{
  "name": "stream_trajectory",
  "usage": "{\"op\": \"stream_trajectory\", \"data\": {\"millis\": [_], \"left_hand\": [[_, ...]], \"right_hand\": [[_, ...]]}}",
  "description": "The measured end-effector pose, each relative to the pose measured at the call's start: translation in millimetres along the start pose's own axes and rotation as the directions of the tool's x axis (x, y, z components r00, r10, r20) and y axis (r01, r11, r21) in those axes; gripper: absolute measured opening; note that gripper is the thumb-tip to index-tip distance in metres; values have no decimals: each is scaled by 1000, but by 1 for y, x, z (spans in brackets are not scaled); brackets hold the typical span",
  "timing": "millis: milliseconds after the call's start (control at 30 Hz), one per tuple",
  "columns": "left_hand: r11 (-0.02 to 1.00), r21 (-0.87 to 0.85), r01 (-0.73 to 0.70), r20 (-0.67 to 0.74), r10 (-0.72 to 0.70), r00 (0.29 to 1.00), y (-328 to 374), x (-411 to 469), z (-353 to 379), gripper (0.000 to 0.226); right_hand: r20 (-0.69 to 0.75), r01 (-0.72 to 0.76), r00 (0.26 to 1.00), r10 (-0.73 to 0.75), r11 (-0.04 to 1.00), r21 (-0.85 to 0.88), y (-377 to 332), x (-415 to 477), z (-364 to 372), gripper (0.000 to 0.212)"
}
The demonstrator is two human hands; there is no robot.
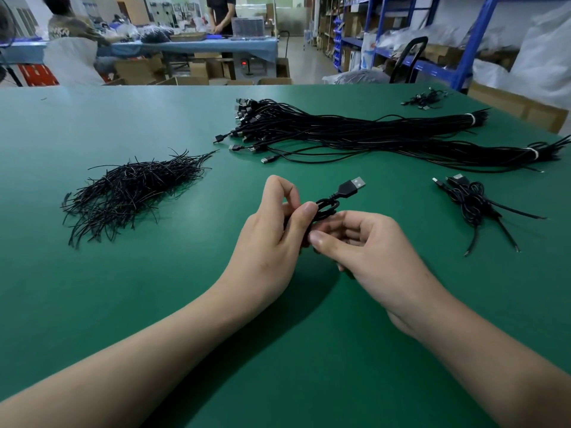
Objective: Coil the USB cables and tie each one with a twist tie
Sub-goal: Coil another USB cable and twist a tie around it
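A coiled black USB cable (328, 208) sits between my two hands above the middle of the green table (154, 304), its plug pointing up and to the right. My left hand (278, 230) grips the coil, thumb pressed on its top. My right hand (364, 245) pinches the lower part of the coil with thumb and fingers; what it pinches there is hidden. A heap of black twist ties (123, 193) lies to the left. Two long bundles of uncoiled USB cables (355, 131) stretch across the far side.
Coiled cables (472, 202) lie in a small pile at the right. A few more cables (428, 98) sit at the far right corner. Beyond the table are cardboard boxes, blue shelving and two people at another bench.
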State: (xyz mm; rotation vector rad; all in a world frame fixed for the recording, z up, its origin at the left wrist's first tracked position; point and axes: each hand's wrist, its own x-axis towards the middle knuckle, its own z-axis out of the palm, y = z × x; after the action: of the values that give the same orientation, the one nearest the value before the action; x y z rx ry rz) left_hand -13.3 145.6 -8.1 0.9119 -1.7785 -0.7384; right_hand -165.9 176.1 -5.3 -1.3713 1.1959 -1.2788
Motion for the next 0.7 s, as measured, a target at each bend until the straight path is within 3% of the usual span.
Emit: {"op": "stream_trajectory", "data": {"millis": [167, 333, 533, 700], "left_hand": [[987, 153, -54, 51, 47, 998, 0, 2, -4, 19], [980, 195, -40, 58, 29, 998, 0, 3, -7, 24], [991, 133, 21, -6, -20, 1000, 0, 3, -8, 24], [996, 75, 55, -18, -53, 998, -3, 4, -12, 11]], "right_hand": [[0, -49, 999, 49, 998, 33, 1, -1, -1, 3], [-26, -70, 997, 70, 997, -10, -1, -1, -3, 1], [-55, -52, 997, 50, 998, -41, 0, 0, -4, 3], [-102, -8, 995, -6, 991, -134, 1, 4, -10, 3]]}}
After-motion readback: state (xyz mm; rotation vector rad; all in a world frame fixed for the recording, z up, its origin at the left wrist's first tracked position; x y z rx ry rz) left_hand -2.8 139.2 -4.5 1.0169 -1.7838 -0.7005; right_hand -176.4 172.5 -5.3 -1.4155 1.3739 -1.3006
